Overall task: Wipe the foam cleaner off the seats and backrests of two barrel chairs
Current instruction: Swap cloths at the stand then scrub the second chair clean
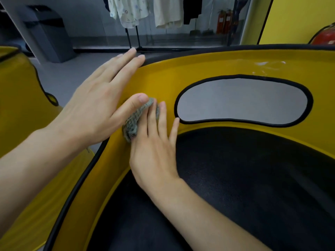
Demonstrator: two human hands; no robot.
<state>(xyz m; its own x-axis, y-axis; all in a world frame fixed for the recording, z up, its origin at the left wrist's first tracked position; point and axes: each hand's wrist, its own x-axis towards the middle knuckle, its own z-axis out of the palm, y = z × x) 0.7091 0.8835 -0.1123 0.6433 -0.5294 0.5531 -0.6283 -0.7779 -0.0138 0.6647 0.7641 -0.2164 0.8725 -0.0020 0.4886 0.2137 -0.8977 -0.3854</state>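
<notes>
**Backrest wipe: chair braced at the rim**

The left hand (94, 98) lay flat over the black-piped rim (181, 51) of the yellow backrest (199, 69). Its fingers were straight and close together, gripping nothing. I judged this a brace, so the shell would not give under wiping pressure. Its thumb sat against the upper end of the cloth.

The right hand (154, 147) reached across the black seat (235, 178). It pressed the grey cloth (134, 120) to the inner face of the backrest with straight, slightly spread fingers. Its thumb was hidden, so I could not tell whether it pinched the cloth underneath.

The cloth sat just left of the oval cutout (243, 100), between the two hands and above the seat edge. It was bunched into a short roll. Its long axis ran from lower left to upper right, with the upper end pointing toward the rim.

Wet foam streaks (266, 65) showed on the backrest above the cutout, well to the right of the cloth, so I judged the backrest unfinished. The second chair (16, 105) stood at left, with neither hand on it.
</notes>
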